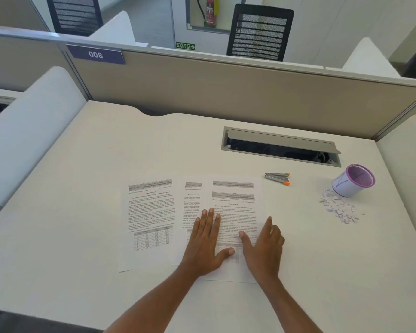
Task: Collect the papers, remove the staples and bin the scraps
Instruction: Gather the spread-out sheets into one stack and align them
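The left hand [208,239] lies flat and palm down, fingers straight and close together, across the seam where the middle sheet [192,205] is overlapped by the right-hand sheets [235,205]. Its thumb points right onto a printed table. The right hand [262,246] rests just beside it, fingers extended and gripping nothing, thumb on the paper and outer edge near the sheets' right margin. Both forearms reach in from the near edge with the wrists low. The step in hand looks like gathering the papers. It should go best with light, even palm pressure, sliding the sheets sideways into one pile and then squaring the edges, so nothing creases. A third sheet [151,219] lies to the left, clear of both hands and meeting the middle sheet; which of the two is on top cannot be told. No staples can be made out at this size. Farther off to the right, a staple remover [277,179] with orange tips lies apart from the papers. Beyond it a purple mesh cup [352,181] stands on the white surface [82,188], with paper scraps [339,209] heaped on its near side.
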### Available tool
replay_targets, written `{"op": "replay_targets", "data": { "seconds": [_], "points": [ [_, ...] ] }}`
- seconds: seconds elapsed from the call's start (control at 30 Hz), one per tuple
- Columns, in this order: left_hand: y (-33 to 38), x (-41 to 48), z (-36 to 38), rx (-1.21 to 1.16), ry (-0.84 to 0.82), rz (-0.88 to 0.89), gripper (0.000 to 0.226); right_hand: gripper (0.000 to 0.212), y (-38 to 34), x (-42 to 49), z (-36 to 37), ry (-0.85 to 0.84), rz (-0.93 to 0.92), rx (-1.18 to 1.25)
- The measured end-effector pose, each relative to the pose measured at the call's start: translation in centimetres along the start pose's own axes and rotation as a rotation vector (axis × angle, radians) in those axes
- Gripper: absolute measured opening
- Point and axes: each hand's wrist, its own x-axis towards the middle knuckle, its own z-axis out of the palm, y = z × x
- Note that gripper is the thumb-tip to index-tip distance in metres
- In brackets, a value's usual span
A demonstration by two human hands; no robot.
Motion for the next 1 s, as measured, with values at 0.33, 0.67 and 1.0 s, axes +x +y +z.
{"op": "replay_targets", "data": {
  "seconds": [0.33,0.67,1.0],
  "points": [
    [0.0,0.0,0.0,0.007,-0.028,-0.005,0.117,0.102,-2.0,0.9,-2.2,-0.133,0.204,0.37],
    [-0.2,0.0,0.0,-0.014,-0.016,-0.006,0.114,0.06,-1.8,3.4,-3.5,-0.337,0.332,0.796],
    [-0.5,0.0,-0.4,-0.11,0.009,0.011,0.109,0.023,0.4,4.8,-5.1,-0.414,0.234,0.597]
  ]
}}
